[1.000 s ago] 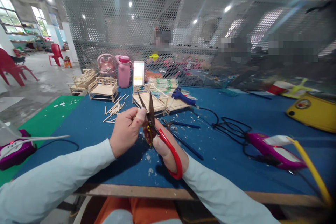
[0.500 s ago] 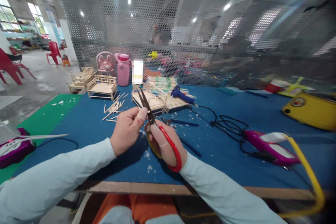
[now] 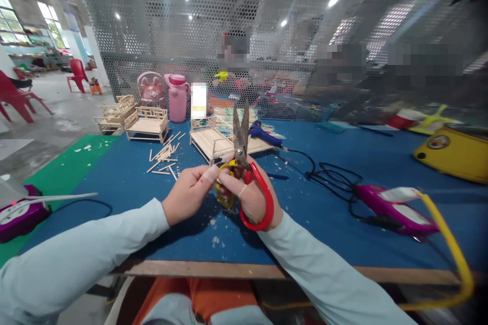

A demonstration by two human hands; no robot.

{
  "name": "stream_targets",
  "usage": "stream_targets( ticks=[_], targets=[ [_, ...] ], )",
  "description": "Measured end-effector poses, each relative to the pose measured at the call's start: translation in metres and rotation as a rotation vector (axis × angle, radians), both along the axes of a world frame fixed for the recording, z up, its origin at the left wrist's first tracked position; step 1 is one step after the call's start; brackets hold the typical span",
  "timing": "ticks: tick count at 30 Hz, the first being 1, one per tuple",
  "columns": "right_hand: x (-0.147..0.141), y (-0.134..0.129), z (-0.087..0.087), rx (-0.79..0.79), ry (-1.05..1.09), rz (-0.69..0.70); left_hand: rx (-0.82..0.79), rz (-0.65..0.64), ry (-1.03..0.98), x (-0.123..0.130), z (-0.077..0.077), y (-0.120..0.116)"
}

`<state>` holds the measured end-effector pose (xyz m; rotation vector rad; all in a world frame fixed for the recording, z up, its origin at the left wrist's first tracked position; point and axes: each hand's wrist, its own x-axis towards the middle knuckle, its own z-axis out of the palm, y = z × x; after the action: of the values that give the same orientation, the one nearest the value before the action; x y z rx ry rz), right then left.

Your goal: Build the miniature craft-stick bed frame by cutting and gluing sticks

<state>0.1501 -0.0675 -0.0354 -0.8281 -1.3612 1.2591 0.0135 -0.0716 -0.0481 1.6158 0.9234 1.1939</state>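
Scissors [image 3: 241, 148] with red and yellow handles hang on my right hand [image 3: 254, 198], blades parted and pointing up. The right thumb and fingertips meet my left hand [image 3: 189, 194], which is pinched closed. Anything between the left fingertips is too small to make out. Just behind the hands lies a wooden stick frame [image 3: 208, 143] with a flat slatted base. A blue glue gun [image 3: 264, 134] rests to its right. Loose sticks [image 3: 163, 156] are scattered at the left, in front of a small stick-built bench [image 3: 147, 124].
Pink bottles [image 3: 177, 99] and a bright phone [image 3: 199, 100] stand near the mesh screen. A black cord runs right beside a purple power strip [image 3: 396, 213] and yellow bag [image 3: 455, 155]. Another purple strip [image 3: 23, 213] is at far left. A person is behind the mesh.
The scissors have swung from leaning left to upright, away from the left fingertips, and their blades are wider apart. My right hand has turned, and its fingertips now meet the left ones.
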Motion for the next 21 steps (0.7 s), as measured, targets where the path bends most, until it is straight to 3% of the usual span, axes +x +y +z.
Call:
stream_targets(
  ticks=[5,9,12,21],
  targets=[
    [0.001,-0.001,0.000,0.048,-0.008,0.012,-0.006,0.061,-0.027,0.000,-0.001,0.001],
    [0.002,0.002,0.000,0.068,0.011,-0.047,-0.186,0.017,-0.238,0.001,-0.001,0.002],
    [0.003,0.007,-0.001,0.022,0.082,-0.064,-0.218,-0.032,-0.364,0.002,0.000,0.000],
    [0.004,0.007,-0.002,0.069,0.016,-0.116,-0.117,-0.020,-0.237,0.000,-0.002,0.002]
  ],
)
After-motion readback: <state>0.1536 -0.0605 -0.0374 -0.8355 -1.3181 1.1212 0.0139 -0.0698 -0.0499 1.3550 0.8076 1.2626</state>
